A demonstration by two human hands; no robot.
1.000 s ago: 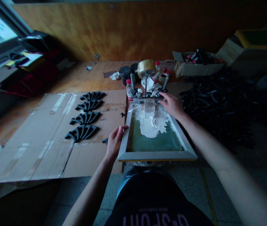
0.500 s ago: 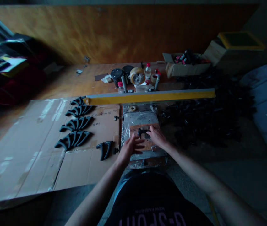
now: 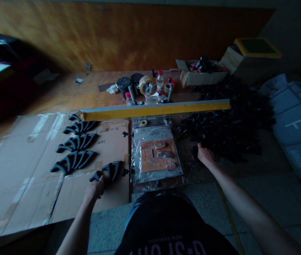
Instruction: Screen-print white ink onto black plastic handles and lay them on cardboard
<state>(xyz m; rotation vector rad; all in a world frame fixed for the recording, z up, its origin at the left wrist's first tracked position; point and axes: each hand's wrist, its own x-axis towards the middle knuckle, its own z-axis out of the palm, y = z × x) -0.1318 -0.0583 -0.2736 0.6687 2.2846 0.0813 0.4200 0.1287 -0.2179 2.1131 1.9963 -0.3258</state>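
My left hand (image 3: 95,188) is closed on a black curved part (image 3: 96,176) over the cardboard sheet (image 3: 86,198), beside a short group of similar parts (image 3: 114,169). Rows of black curved parts (image 3: 73,161) lie farther back on the cardboard. Near the front left of a big pile of black parts (image 3: 227,131), my right hand (image 3: 206,156) has its fingers closed round a dark part (image 3: 197,154). Between the hands, a reddish-brown board (image 3: 147,159) with small blocks fixed on it lies on a grey plate (image 3: 154,134).
A long yellow bar (image 3: 155,111) spans above the plate. Behind it stand dark tubs (image 3: 124,84), a bottle (image 3: 160,82) and tape rolls. An open carton (image 3: 203,78) and a wooden box (image 3: 235,58) are at back right, grey-blue crates (image 3: 296,124) at far right.
Both hands have left the brown board. My left hand has moved left to the cardboard with a black part; my right hand has moved right to the pile and closed on a dark part.
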